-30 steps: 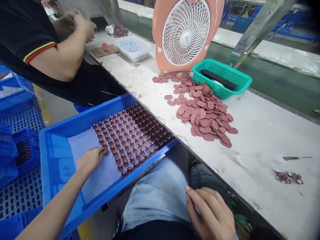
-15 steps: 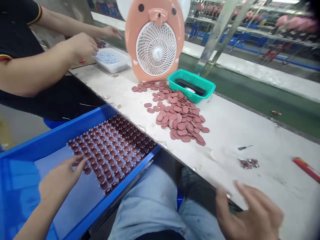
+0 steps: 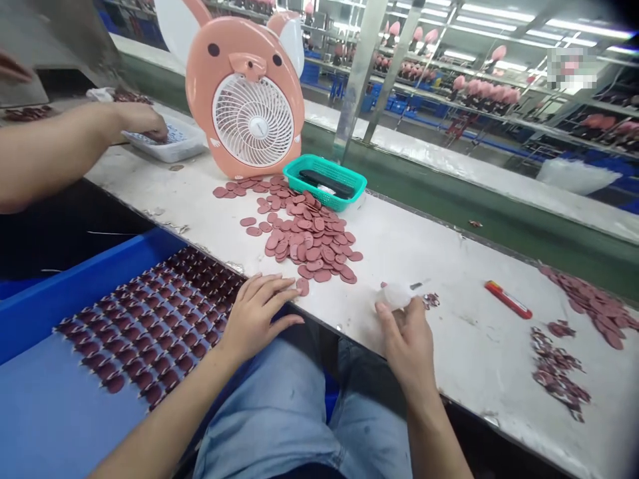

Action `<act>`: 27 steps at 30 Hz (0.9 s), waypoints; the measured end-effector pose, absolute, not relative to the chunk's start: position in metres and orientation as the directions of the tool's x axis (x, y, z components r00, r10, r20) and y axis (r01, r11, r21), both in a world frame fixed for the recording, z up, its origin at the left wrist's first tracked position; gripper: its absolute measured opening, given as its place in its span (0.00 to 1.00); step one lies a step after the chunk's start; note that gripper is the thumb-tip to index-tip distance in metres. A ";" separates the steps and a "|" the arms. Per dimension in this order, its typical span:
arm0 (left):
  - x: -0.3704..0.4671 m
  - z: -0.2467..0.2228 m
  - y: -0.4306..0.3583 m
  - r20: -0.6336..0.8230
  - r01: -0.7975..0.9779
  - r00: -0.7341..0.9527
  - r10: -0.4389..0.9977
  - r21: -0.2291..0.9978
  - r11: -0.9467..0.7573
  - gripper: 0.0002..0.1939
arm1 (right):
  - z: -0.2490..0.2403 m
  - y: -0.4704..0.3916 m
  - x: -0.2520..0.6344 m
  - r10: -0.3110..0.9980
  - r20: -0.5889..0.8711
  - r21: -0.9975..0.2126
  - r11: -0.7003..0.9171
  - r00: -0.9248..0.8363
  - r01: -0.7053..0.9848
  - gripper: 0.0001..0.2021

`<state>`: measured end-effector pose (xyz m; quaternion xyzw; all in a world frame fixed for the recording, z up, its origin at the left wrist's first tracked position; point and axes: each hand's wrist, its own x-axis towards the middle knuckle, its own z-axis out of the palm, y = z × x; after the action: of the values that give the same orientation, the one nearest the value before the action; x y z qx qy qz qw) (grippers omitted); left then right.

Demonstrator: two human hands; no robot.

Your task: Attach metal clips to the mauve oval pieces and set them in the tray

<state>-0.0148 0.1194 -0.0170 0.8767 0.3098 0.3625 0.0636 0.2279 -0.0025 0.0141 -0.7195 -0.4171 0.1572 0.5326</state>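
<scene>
My left hand [image 3: 257, 316] reaches over the table's front edge, palm down with fingers stretched out. Its fingertips are at a loose reddish-brown oval disc [image 3: 302, 286], apparently touching it. A large pile of the same discs [image 3: 319, 239] lies just beyond. My right hand [image 3: 410, 346] has thumb and fingers closed around a translucent white squeeze bottle [image 3: 396, 297] with a thin needle tip, tilted low over the table. Close behind the bottle are a few small dark brown-and-white parts [image 3: 430, 301].
A blue tray [image 3: 30, 332] at left holds rows of assembled brown pieces. An orange animal-shaped fan [image 3: 244, 100] and green basket [image 3: 324, 174] stand behind the pile. At right lie a red marker [image 3: 508, 299], small parts [image 3: 559, 372] and more discs [image 3: 594, 299]. A co-worker's hand [image 3: 142, 121] reaches into a white tub [image 3: 180, 150].
My left hand has left the blue tray and come to the disc pile's near edge. My right hand has taken hold of the squeeze bottle. The view has swung right.
</scene>
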 end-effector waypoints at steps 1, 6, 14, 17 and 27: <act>-0.015 -0.019 0.116 0.624 0.481 0.523 0.580 0.346 -0.805 0.12 | 0.013 -0.007 0.224 0.763 0.212 -0.925 -0.044 0.610 0.376 0.21; -0.015 -0.014 0.079 0.763 0.344 0.430 0.483 0.356 -0.869 0.08 | 0.013 -0.031 0.181 0.860 -0.011 -1.000 -0.020 0.509 0.012 0.18; -0.005 0.001 0.017 0.671 -0.082 0.412 0.617 0.702 -0.708 0.25 | 0.028 -0.052 0.145 0.869 -0.483 -0.732 -0.336 0.105 -0.592 0.25; 0.008 0.000 0.006 0.478 -0.232 0.288 0.830 0.875 -0.424 0.29 | 0.025 -0.052 0.142 0.867 -0.488 -0.712 -0.330 0.099 -0.620 0.25; 0.009 0.013 0.001 -0.158 -0.509 0.292 0.943 0.809 0.293 0.14 | 0.016 -0.077 0.172 0.869 -0.272 -0.961 -0.221 0.413 -0.167 0.25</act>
<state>0.0091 0.0010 0.0133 0.3290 0.3297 0.4951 0.7334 0.1723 -0.0766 0.0162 -0.6286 -0.2791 0.4641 0.5582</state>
